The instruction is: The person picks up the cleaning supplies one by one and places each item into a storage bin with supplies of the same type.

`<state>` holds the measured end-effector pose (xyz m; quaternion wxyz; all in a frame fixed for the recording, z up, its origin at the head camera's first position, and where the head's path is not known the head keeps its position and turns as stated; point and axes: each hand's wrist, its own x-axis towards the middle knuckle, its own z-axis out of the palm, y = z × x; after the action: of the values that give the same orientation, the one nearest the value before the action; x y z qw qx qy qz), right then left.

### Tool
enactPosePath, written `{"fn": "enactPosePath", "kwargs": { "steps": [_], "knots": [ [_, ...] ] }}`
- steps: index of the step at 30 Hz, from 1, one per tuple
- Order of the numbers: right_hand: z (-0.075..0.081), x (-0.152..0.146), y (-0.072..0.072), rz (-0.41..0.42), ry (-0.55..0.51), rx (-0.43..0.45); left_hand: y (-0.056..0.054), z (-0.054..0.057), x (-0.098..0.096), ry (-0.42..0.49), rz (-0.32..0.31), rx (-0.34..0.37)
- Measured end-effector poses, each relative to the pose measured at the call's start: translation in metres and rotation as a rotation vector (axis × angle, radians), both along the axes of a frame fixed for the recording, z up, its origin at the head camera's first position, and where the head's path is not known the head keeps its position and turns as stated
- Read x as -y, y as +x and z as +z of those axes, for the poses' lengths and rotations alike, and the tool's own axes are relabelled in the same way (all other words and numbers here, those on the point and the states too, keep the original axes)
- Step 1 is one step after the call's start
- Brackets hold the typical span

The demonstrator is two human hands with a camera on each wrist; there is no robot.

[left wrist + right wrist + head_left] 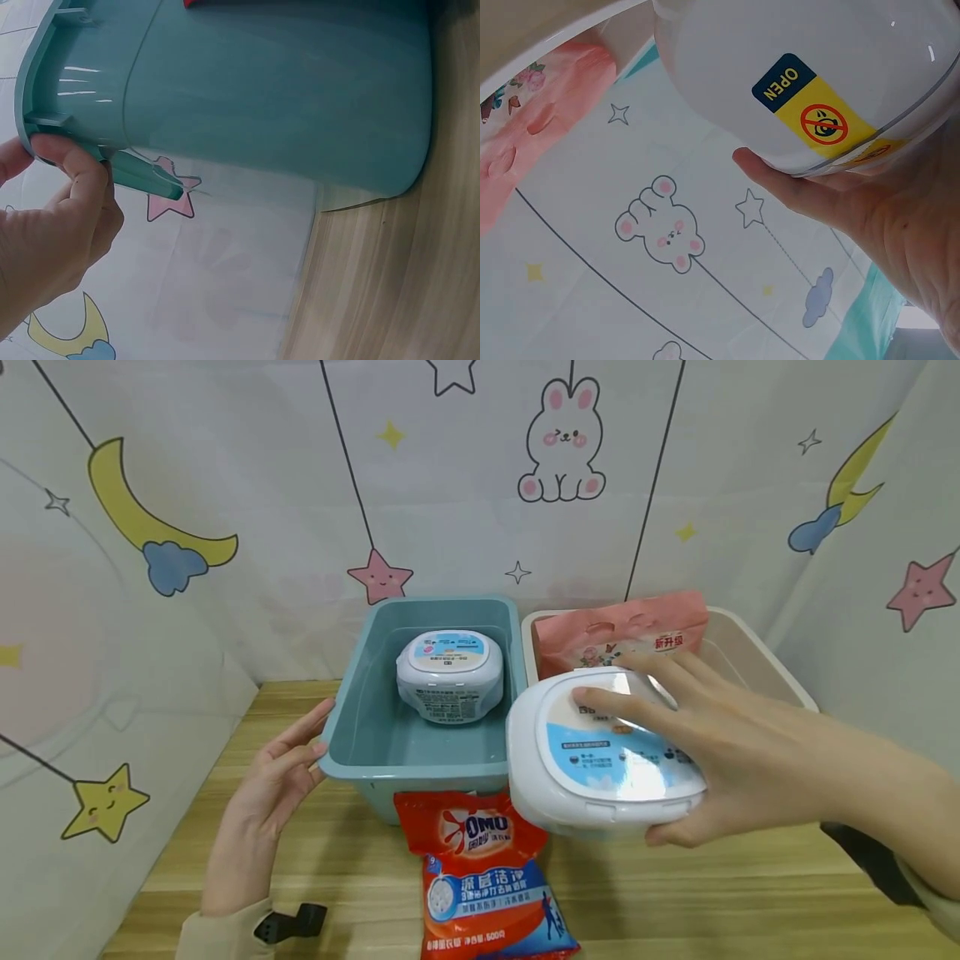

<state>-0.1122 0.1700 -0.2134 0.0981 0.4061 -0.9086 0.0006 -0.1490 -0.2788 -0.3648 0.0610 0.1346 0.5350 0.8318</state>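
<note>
My left hand [281,772] grips the left rim of a teal plastic bin [348,714], its thumb and fingers curled at the edge, as the left wrist view shows. Inside that bin stands a white tub [450,677] with a blue-and-cream lid label. My right hand [720,747] holds a second white tub [600,785] in the air, in front of the two bins and above the table. A yellow "OPEN" sticker [810,105] shows on this tub in the right wrist view. Below it, a red OMO laundry powder bag [483,893] leans at the teal bin's front.
A cream bin [772,664] stands right of the teal one, with a pink printed bag [630,622] in it. Both bins stand on a wooden table [225,827], backed by a white cartoon-printed curtain [465,468]. My right forearm covers part of the cream bin.
</note>
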Motion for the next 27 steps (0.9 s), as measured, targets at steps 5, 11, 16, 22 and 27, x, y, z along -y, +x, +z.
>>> {"fn": "enactPosePath", "kwargs": {
  "steps": [5,11,16,22,27],
  "knots": [
    [0.002,0.003,-0.003,0.025,-0.017,-0.005,0.000,0.000,0.000,0.006,-0.001,0.005],
    [0.006,0.006,-0.005,0.050,-0.041,-0.023,0.000,0.000,0.000,0.015,-0.005,0.006],
    [0.011,0.008,-0.005,0.033,-0.030,0.002,-0.001,0.000,-0.001,0.008,0.000,0.009],
    [0.014,0.011,-0.006,0.034,-0.033,-0.026,-0.001,0.000,-0.001,-0.003,0.010,0.012],
    [0.017,0.016,-0.009,0.058,-0.039,-0.042,0.000,0.001,0.000,0.002,0.006,0.010]
  ]
}}
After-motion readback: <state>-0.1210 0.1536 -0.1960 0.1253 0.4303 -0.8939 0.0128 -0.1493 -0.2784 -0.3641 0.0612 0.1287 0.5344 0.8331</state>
